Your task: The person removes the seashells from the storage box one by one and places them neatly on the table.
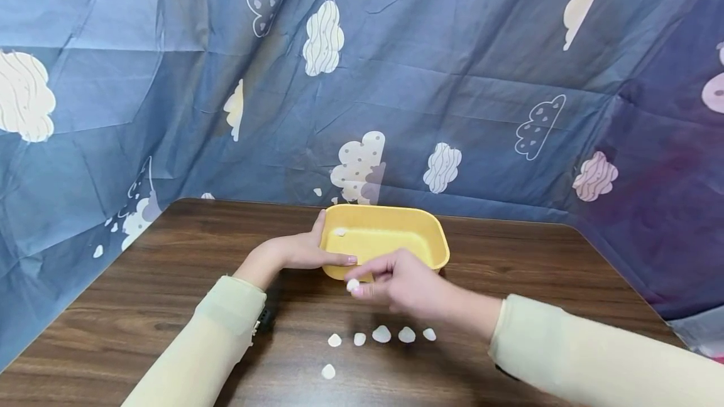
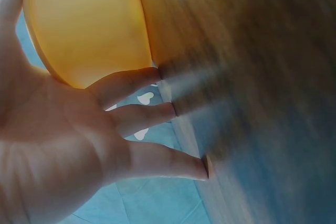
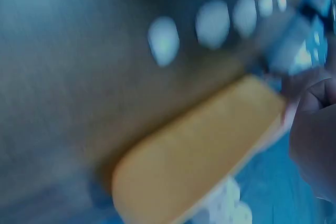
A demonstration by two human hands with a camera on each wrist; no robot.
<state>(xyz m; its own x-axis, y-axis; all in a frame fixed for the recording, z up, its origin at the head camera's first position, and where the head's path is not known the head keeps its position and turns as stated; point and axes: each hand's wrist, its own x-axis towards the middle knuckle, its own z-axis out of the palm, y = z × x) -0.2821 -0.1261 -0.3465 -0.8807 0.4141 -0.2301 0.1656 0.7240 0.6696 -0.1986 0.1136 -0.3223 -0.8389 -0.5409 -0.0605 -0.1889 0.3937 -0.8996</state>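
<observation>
A yellow plastic box (image 1: 390, 219) stands on the table with a small white shell (image 1: 340, 232) inside its left end. My left hand (image 1: 302, 251) rests against that end, thumb along the front rim. Its fingers are straight and spread in the left wrist view, tips at the tabletop beside the box (image 2: 89, 24). Just in front of the box's near side, my right hand (image 1: 410, 284) pinches another white shell (image 1: 353, 285) between thumb and index finger. The right wrist view is blurred and shows only part of this hand (image 3: 315, 135).
Several white shells lie in a row across the table in front of the box, including a larger one (image 1: 381, 334). A single shell (image 1: 329, 371) sits nearer the front. Behind the wooden table (image 1: 526, 269) hangs a blue cloth (image 1: 481, 36) with cloud prints.
</observation>
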